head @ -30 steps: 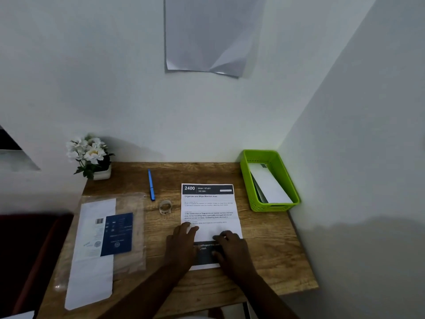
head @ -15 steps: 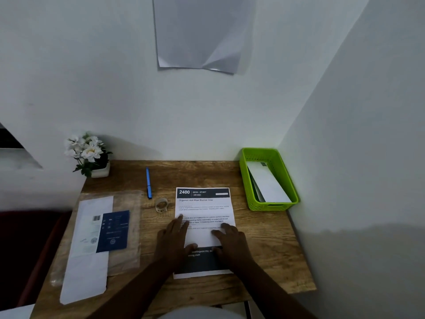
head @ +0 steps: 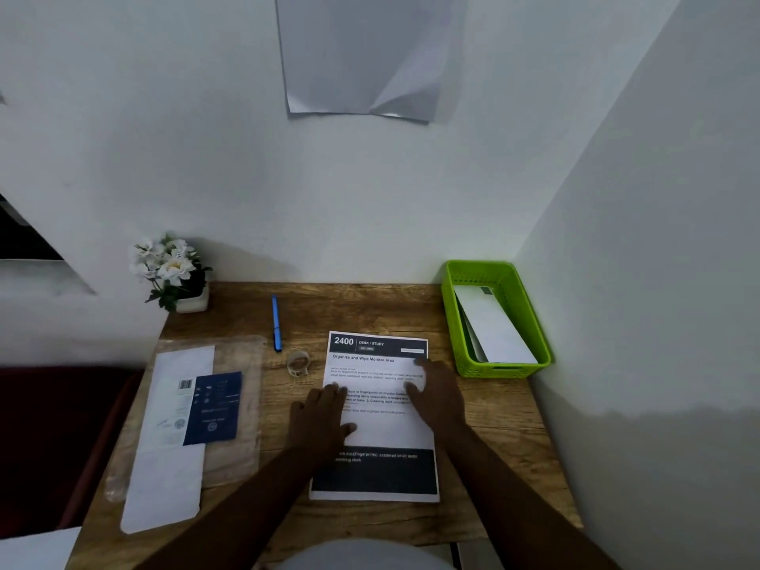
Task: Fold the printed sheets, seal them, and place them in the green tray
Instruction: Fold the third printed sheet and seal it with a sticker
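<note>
Both hands (head: 380,405) flat on printed sheet (head: 380,429), unfolded.

The tray (head: 499,368) is bright lime green with a perforated wall, holding white folded paper (head: 493,327). The printed sheet (head: 380,434) is white with black bands top and bottom. A blue pen (head: 276,322), white flowers (head: 168,261), brown wood-grain desk (head: 493,425), navy card (head: 214,407)
</note>
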